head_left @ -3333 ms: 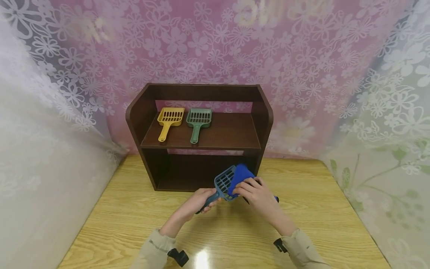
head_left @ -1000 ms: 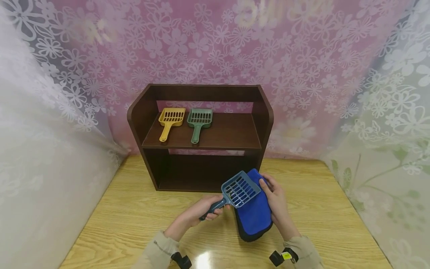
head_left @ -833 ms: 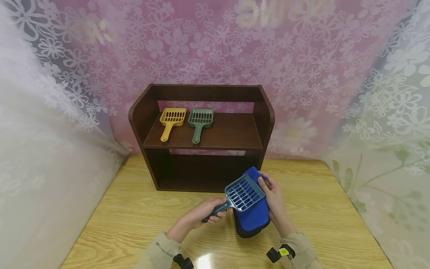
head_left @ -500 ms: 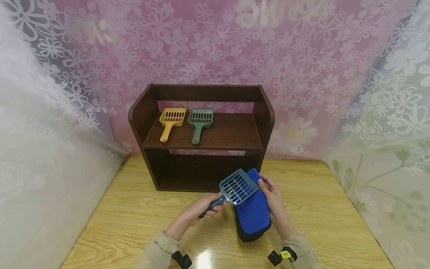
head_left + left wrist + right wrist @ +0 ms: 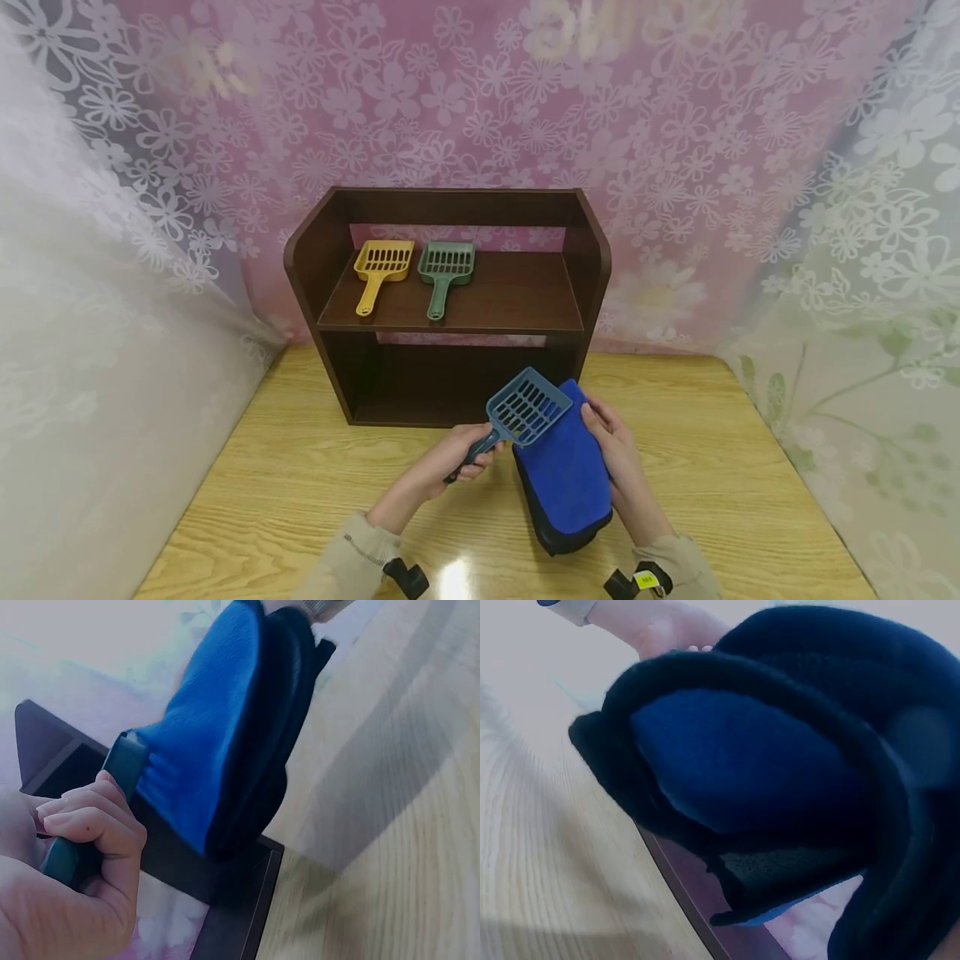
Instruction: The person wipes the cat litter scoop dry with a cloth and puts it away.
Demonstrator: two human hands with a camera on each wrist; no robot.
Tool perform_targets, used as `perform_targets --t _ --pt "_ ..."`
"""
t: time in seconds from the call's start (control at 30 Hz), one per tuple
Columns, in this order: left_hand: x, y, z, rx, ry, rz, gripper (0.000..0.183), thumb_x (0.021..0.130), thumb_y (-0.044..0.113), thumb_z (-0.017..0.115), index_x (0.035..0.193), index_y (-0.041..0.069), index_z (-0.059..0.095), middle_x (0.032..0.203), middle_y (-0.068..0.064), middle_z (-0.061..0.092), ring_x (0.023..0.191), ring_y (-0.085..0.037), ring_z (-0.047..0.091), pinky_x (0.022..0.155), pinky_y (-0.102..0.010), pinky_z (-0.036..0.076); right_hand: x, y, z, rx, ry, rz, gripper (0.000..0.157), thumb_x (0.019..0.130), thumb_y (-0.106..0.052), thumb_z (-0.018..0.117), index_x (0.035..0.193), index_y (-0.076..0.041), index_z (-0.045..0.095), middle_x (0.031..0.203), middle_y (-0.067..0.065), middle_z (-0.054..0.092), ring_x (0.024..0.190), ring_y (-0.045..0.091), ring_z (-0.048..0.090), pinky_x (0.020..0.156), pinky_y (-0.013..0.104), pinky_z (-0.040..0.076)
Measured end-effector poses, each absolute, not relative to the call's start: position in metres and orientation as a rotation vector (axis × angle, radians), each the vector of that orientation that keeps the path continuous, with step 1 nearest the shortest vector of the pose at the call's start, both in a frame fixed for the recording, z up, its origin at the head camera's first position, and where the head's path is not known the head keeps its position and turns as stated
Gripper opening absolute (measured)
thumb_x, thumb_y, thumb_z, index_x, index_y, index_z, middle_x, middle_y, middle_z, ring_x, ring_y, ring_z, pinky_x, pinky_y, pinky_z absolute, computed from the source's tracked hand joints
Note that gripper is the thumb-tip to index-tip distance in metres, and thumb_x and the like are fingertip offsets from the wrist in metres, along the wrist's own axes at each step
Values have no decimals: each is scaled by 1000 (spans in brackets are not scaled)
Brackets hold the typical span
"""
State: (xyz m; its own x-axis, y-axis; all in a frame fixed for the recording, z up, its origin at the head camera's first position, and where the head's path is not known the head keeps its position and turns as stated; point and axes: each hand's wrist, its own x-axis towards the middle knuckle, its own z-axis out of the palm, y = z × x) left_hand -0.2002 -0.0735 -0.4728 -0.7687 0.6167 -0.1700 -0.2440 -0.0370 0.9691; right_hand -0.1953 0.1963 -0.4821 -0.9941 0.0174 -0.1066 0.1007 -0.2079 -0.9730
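Observation:
My left hand [image 5: 452, 461] grips the handle of a dark blue slotted litter scoop [image 5: 527, 407], held up over the table in front of the shelf. On the right, my right hand [image 5: 617, 450] holds a blue fabric mitt [image 5: 567, 479] with black edging by its upper right side, thumb on top. The scoop's head overlaps the mitt's upper left part in the head view. In the left wrist view the scoop's handle [image 5: 61, 859] runs through my curled fingers [image 5: 94, 825]. The right wrist view looks into the mitt's open cuff [image 5: 742, 757]; most of my right hand is hidden there.
Behind the hands stands a dark brown two-tier shelf [image 5: 517, 287]. On its upper board lie a yellow litter scoop [image 5: 382, 262] and a green litter scoop [image 5: 446, 265], side by side at the left. The wooden table [image 5: 697, 467] is enclosed by flowered curtains [image 5: 465, 100].
The mitt, earlier bunched over the scoop's right side under my right hand, now hangs spread out below and beside it. Over the last second the scoop has shifted slightly up and left.

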Motion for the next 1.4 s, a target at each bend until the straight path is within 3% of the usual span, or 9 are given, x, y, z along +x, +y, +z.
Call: perform_targets --t 0.23,0.43,0.63,0.9,1.0,1.1,1.2,1.4 --pt "-194 -64 -472 429 1607 1815 40 113 29 28 105 3 58 67 6 39 47 -2 29 45 -20 23 -202 187 -480 208 1919 -2458 55 106 -32 54 151 -2 40 114 -17 66 111 3 62 93 21 52" --pt "-195 -64 -472 480 1619 1723 40 112 33 33 98 6 58 66 6 39 47 -2 29 44 -20 22 -211 187 -484 199 1997 -2414 53 106 -30 55 150 -2 43 118 -13 64 109 2 61 92 18 50" --pt "-202 -79 -471 557 1663 1622 40 111 34 35 101 5 61 67 6 41 46 -2 29 43 -19 23 -223 208 -486 -130 2114 -2217 43 108 -22 51 144 2 46 110 -13 68 101 6 65 87 21 53" --pt "-213 -98 -466 658 1706 1485 46 110 36 38 110 -1 65 67 4 43 46 -3 30 43 -18 25 -237 236 -476 -494 2217 -1828 42 107 -21 51 142 3 50 117 -1 67 102 13 67 86 27 56" --pt "-215 -100 -464 680 1705 1472 46 110 35 39 107 -4 65 65 5 41 46 -3 30 43 -18 25 -243 236 -477 -558 2163 -1805 34 107 -20 51 138 -4 56 115 -3 68 101 12 67 86 27 56" --pt "-216 -100 -461 714 1682 1467 50 111 31 37 108 -13 61 65 5 41 46 -2 30 43 -19 25 -246 231 -480 -635 2054 -1824 26 108 -17 49 131 -17 62 112 -4 70 98 11 68 83 26 57" --pt "-217 -97 -458 729 1653 1477 52 111 30 38 109 -19 56 66 5 42 46 -2 30 43 -19 25 -246 223 -484 -687 1916 -1858 27 107 -14 49 126 -28 64 110 -4 70 95 11 68 79 26 57" --pt "-217 -89 -455 734 1602 1493 50 110 33 41 105 -12 61 67 3 43 47 -3 31 44 -18 26 -243 199 -486 -904 1663 -1910 36 107 -11 43 132 -30 61 115 -4 69 103 12 66 85 27 56"
